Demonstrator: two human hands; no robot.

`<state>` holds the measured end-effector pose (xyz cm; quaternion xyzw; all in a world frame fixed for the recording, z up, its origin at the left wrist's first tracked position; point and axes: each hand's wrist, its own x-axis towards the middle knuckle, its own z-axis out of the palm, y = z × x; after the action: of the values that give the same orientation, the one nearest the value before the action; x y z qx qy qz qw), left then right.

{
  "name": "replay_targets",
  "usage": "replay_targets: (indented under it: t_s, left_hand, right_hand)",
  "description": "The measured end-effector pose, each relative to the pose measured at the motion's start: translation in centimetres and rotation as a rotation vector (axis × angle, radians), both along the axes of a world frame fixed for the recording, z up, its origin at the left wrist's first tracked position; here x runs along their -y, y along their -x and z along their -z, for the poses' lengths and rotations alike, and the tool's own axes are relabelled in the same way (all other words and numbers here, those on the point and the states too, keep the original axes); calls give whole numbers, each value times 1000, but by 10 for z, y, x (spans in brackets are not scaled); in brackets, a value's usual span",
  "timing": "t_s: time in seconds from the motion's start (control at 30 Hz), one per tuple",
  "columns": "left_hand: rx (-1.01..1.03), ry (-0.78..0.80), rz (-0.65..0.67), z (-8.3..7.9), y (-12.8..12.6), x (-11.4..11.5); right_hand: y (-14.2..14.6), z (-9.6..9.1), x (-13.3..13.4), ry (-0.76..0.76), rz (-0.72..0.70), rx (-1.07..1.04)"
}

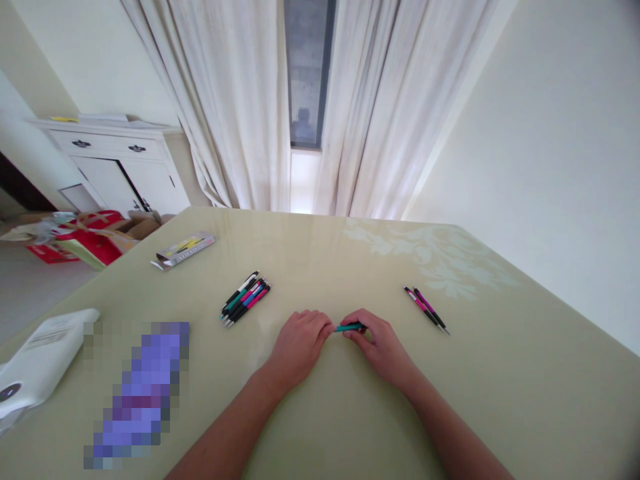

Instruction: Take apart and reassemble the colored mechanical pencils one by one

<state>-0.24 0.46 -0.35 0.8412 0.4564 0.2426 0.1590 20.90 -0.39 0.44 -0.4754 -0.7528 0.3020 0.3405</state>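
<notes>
A teal pen (346,328) lies crosswise between my two hands, just over the middle of the table. My left hand (303,343) is closed, its fingertips pinching the pen's left end. The fingers of my right hand (376,343) are closed round the dark right end, which they partly hide. Left of my hands rests a bunch of several pens (246,299) in pink, blue, teal, white and black. Off to the right, two pens (426,309), one pink and one purple, lie side by side with their tips toward me.
The pale green table (330,427) carries an opened pen box (185,250) at the back left. A white device (47,357) and a blurred-out purple item (143,393) lie on its left side. Beyond stand a white cabinet (120,160), red bags (95,237) and curtains (235,100).
</notes>
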Motion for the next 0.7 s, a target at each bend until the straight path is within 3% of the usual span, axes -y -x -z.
replay_targets:
  t_s: [0.7]
  left_hand:
    - [105, 21, 45, 4, 4, -1]
  right_hand:
    - [-2, -1, -2, 18, 65, -10]
